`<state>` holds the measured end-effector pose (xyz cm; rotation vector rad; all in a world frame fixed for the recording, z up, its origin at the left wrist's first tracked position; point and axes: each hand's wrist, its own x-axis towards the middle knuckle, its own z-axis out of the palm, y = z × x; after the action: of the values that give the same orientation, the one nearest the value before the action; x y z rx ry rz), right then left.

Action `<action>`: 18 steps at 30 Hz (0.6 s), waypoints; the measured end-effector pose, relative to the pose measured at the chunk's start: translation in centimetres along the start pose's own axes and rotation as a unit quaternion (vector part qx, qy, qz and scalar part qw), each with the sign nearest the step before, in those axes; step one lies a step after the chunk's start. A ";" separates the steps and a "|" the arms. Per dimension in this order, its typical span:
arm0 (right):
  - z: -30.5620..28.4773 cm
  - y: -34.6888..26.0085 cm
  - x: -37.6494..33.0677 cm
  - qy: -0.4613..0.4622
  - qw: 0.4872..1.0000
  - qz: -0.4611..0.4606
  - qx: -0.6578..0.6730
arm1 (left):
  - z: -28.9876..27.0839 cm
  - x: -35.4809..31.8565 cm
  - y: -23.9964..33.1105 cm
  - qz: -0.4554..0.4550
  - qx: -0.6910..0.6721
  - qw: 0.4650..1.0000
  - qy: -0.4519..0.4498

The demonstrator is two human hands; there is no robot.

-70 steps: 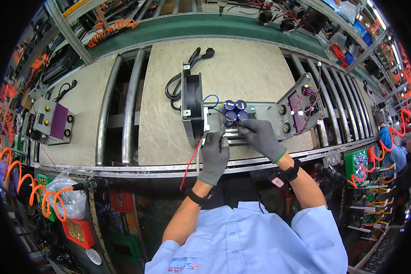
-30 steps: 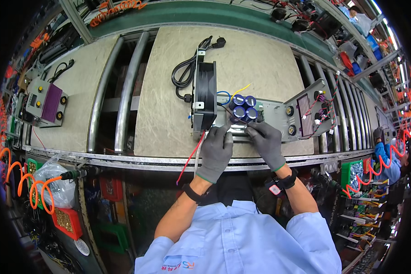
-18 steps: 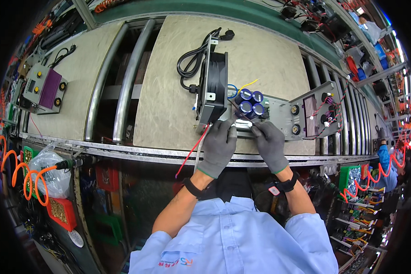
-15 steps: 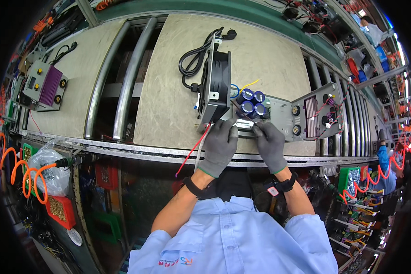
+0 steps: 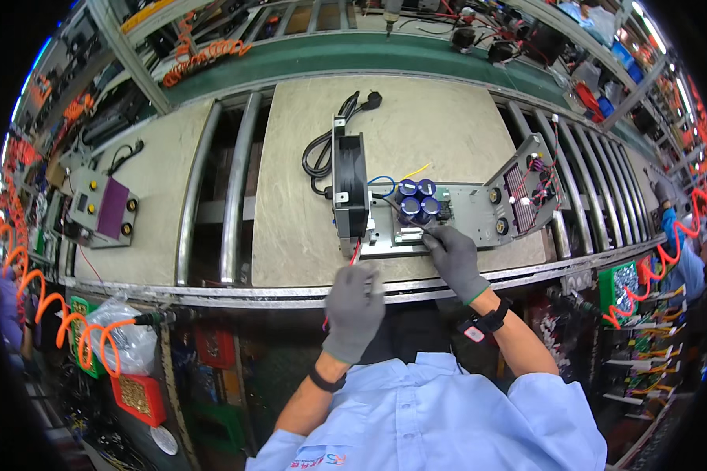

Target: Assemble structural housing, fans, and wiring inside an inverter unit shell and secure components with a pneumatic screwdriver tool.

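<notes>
Roller conveyor in a crowded workshop, seen in the head view: a pale board (image 5: 456,110) lies over the steel rollers (image 5: 241,188), with a second unit (image 5: 98,206) with a purple panel on the left. The metal chassis (image 5: 471,212) under work lies toward the board's near edge, its black fan (image 5: 354,177) upright at the left end and its wired end panel (image 5: 526,188) tilted outward at the right. Four blue capacitors (image 5: 419,202) stand between these, nearer the fan. The gloved right hand (image 5: 454,255) is just on the near side of the capacitors, thumb and forefinger drawn together in a pinch, apparently on the end of a dark lead (image 5: 386,201) that runs from the fan side. The gloved left hand (image 5: 353,308) is blurred, fingers partly curled, over a red wire (image 5: 357,253) hanging from the chassis; whether it grips the wire cannot be told. Risks, in my judgement: a sharp pull on the red wire could strain its joint or drag the chassis; a loose pinch could let the dark lead spring back; the free end of the yellow wire (image 5: 418,170) could be trapped or touch a terminal; the outward panel's leads could snag on the rollers.
</notes>
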<state>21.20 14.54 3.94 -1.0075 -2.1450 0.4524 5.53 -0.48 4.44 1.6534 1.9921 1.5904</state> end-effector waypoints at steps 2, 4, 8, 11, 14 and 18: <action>-0.5 -1.0 -0.4 -0.024 0.991 0.103 0.079 | -2.4 -0.8 -0.9 -0.075 0.129 0.987 0.051; -0.7 -2.4 -1.6 -0.021 0.989 0.102 0.101 | -4.1 -1.3 -2.0 -0.076 0.144 0.987 -0.005; 0.2 -4.7 -3.3 -0.141 0.966 0.135 0.171 | -4.1 -2.8 -2.0 -0.182 0.051 0.976 -0.107; 1.0 -5.2 -2.6 -0.264 0.891 0.246 0.276 | -3.6 -2.6 -1.2 -0.242 -0.010 0.964 -0.109; 2.0 -6.0 -1.7 -0.383 0.769 0.330 0.391 | -3.9 -2.0 -0.4 -0.290 -0.088 0.946 -0.119; 1.8 -5.6 -0.9 -0.484 0.723 0.283 0.403 | -4.7 -1.4 0.1 -0.330 -0.031 0.933 -0.144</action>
<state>17.35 10.29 5.51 -0.9296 -1.9040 2.4177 3.19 -4.50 5.88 0.9532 2.0017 1.0781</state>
